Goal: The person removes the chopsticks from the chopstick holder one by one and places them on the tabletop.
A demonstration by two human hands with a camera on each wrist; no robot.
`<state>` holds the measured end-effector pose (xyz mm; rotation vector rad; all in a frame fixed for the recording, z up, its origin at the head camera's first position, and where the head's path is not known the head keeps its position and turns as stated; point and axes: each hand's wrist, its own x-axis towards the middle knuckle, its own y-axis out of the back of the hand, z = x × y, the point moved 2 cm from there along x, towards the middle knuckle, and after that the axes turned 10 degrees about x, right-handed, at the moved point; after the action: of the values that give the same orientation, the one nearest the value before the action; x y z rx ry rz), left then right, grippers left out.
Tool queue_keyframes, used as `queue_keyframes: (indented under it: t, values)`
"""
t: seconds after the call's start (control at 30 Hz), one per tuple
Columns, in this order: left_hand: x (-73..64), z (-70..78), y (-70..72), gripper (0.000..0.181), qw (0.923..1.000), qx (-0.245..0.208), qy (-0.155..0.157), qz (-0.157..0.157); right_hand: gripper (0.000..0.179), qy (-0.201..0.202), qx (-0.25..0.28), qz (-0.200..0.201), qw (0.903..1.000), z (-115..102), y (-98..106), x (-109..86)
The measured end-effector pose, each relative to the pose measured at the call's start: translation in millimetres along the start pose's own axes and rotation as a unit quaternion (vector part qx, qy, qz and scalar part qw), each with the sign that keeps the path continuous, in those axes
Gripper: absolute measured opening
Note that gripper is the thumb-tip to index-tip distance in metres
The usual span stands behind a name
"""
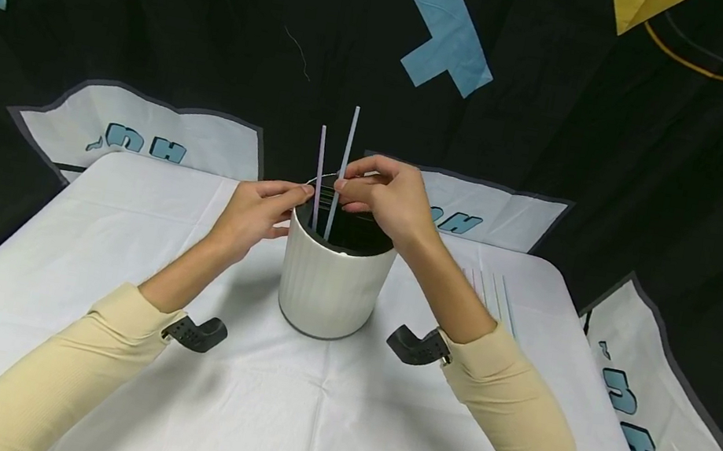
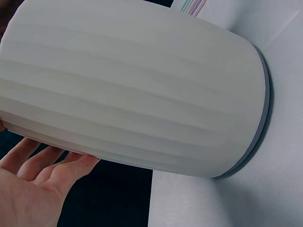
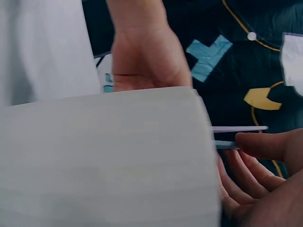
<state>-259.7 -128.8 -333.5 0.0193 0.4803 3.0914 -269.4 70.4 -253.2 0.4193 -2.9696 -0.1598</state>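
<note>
A white ribbed pot (image 1: pixel 332 292) with a dark inside stands upright on the white table. Two thin straws rise from it, a pale purple one (image 1: pixel 319 163) on the left and a taller pale blue one (image 1: pixel 351 136). My right hand (image 1: pixel 388 194) is over the pot's far rim and pinches the blue straw between thumb and fingers. On the left, my left hand (image 1: pixel 256 212) holds the pot at its rim, with fingers against the outer wall. The left wrist view shows those fingers (image 2: pixel 71 170) along the pot's side.
Several pastel straws (image 1: pixel 493 295) lie on the table (image 1: pixel 255 431) to the right of the pot, partly behind my right forearm. A black cloth (image 1: pixel 529 126) with blue patches hangs behind the table. Each wrist carries a black mount (image 1: pixel 416 346).
</note>
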Motion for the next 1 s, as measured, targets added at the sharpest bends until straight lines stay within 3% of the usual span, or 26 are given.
queue_keyframes:
  t: [0.33, 0.7, 0.87, 1.0]
  values:
    - [0.0, 0.5, -0.5, 0.047, 1.0, 0.0, 0.005, 0.005, 0.013, 0.059, 0.064, 0.027, 0.9958, -34, 16, -12.6]
    - [0.4, 0.0, -1.3, 0.045, 1.0, -0.001, 0.001, -0.001, 0.013, 0.097, 0.16, 0.094, 0.9779, -70, 58, -25.1]
    - [0.2, 0.0, -1.2, 0.045, 1.0, -0.005, 0.004, 0.0, 0.012, 0.098, 0.198, 0.118, 0.968, -74, 74, -31.0]
    - [-0.4, -0.1, -1.3, 0.044, 1.0, -0.005, 0.003, 0.0, 0.018, 0.083, 0.187, 0.132, 0.97, -63, 89, -33.0]
